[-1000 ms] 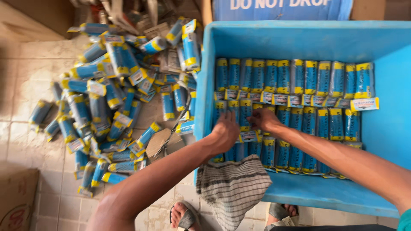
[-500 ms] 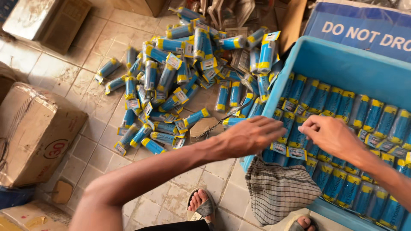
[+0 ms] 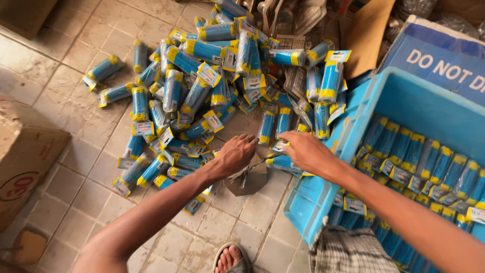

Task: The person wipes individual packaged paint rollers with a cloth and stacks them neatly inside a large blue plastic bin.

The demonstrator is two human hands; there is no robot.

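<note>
While both arms stretch out over the tiled floor (image 3: 65,116), the left hand (image 3: 236,154) and right hand (image 3: 305,150) hover with loose, empty fingers; the heap of blue packets (image 3: 202,96) lies just beyond, packets pointing every way, nearest the left hand.

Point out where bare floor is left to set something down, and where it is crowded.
Bare tiles lie between the cardboard box and the pile of blue packets, and below the left hand toward the foot. It is crowded in the pile itself and in the blue crate, lined with packets.
</note>
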